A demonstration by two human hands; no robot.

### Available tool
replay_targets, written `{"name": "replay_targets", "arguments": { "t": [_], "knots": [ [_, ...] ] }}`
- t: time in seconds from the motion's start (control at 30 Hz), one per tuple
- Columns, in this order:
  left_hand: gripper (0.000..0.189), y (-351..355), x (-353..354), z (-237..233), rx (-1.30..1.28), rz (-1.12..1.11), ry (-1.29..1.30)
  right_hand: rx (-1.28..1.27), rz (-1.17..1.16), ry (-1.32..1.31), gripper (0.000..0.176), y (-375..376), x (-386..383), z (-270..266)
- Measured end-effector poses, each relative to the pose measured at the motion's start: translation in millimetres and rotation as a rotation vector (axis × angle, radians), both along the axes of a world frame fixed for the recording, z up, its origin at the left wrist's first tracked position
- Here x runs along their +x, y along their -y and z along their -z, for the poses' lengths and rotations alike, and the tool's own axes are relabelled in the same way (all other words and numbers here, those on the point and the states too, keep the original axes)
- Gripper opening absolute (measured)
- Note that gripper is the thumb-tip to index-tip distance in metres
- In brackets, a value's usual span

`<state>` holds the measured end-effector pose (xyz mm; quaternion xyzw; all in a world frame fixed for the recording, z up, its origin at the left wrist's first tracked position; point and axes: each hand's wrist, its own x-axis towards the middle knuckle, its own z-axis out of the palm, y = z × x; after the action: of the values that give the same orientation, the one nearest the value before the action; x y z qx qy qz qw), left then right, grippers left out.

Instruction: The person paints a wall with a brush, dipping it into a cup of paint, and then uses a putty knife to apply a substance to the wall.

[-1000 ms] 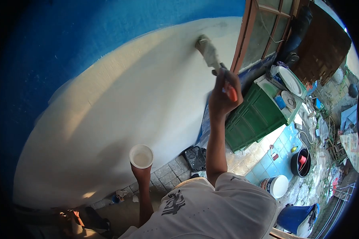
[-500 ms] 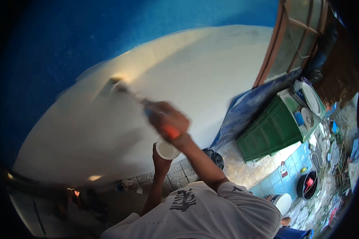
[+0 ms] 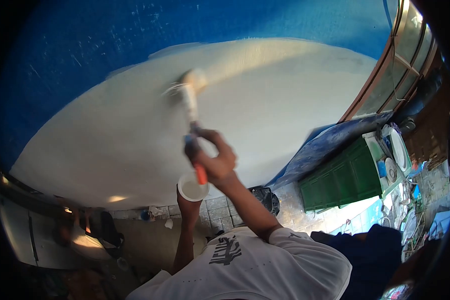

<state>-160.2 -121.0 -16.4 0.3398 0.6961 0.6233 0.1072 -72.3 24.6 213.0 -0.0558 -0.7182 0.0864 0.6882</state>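
Note:
My right hand is closed around a paintbrush with a dark, orange-ended handle. The brush's pale head is smeared by motion and overlaps the white-painted part of the wall, a little below the blue paint. Lower down, my left hand grips a white tub from beneath, its mouth turned up toward me. Pale paint shows inside the tub. The orange handle end overlaps the tub's rim in this view.
A green cabinet stands at the right below a brown-framed window, with a blue sheet beside it. A black bag lies on the tiled floor. One person is at lower left; dark clothing shows at lower right.
My right hand has swung the brush up and to the right along the wall. The view has shifted, and dark clothing now covers the bucket at lower right.

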Motion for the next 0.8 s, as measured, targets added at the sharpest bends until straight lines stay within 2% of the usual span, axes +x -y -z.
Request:
{"name": "replay_targets", "arguments": {
  "t": [0.1, 0.23, 0.27, 0.3, 0.33, 0.37, 0.43, 0.47, 0.6, 0.67, 0.73, 0.8],
  "knots": [
    [0.078, 18.5, -7.8, -9.2, 0.056, -0.009, 0.061, 0.036, -0.084, -0.033, 0.022, 27.8, -43.4, -3.2],
    [0.069, 43.5, -21.0, -0.5, 0.017, -0.02, 0.058, -0.076, -0.338, 0.007, 0.022, 40.2, -63.0, -4.0],
    [0.069, 49.7, -24.1, 4.8, 0.014, -0.018, 0.061, -0.076, -0.374, 0.123, 0.023, 29.8, -53.7, 3.3],
    [0.066, 54.5, -26.3, 3.3, 0.004, -0.025, 0.001, -0.086, -0.254, 0.12, 0.014, 20.7, -43.9, 5.9],
    [0.063, 58.4, -28.4, 3.4, -0.004, -0.034, -0.058, -0.09, -0.076, 0.038, 0.014, 8.9, -38.4, 16.8],
    [0.063, 63.7, -31.1, 5.7, -0.003, -0.038, -0.05, -0.095, -0.014, -0.105, 0.012, -10.2, -28.6, 27.2],
    [0.068, 76.0, -37.3, 10.3, -0.037, -0.041, -0.063, -0.157, 0.126, -0.165, 0.008, -22.1, 12.1, 21.1],
    [0.068, 80.9, -39.5, 11.3, -0.031, -0.048, -0.056, -0.165, 0.105, -0.247, 0.006, -31.9, 25.9, 26.5],
    [0.068, 91.2, -46.3, 5.2, -0.021, -0.093, -0.042, -0.2, 0.361, -0.318, 0.007, -21.2, 45.4, 10.6],
    [0.068, 93.2, -50.3, 6.5, -0.023, -0.089, -0.042, -0.08, 0.398, -0.207, 0.007, -2.5, 27.6, 6.2],
    [0.07, 93.8, -55.8, 13.4, -0.022, -0.08, -0.056, -0.071, 0.325, -0.047, 0.011, 21.1, -8.1, 15.6],
    [0.071, 93.4, -60.4, 15.2, -0.023, -0.069, -0.059, -0.077, 0.126, 0.064, 0.022, 47.3, -37.9, 3.4]
  ]
}}
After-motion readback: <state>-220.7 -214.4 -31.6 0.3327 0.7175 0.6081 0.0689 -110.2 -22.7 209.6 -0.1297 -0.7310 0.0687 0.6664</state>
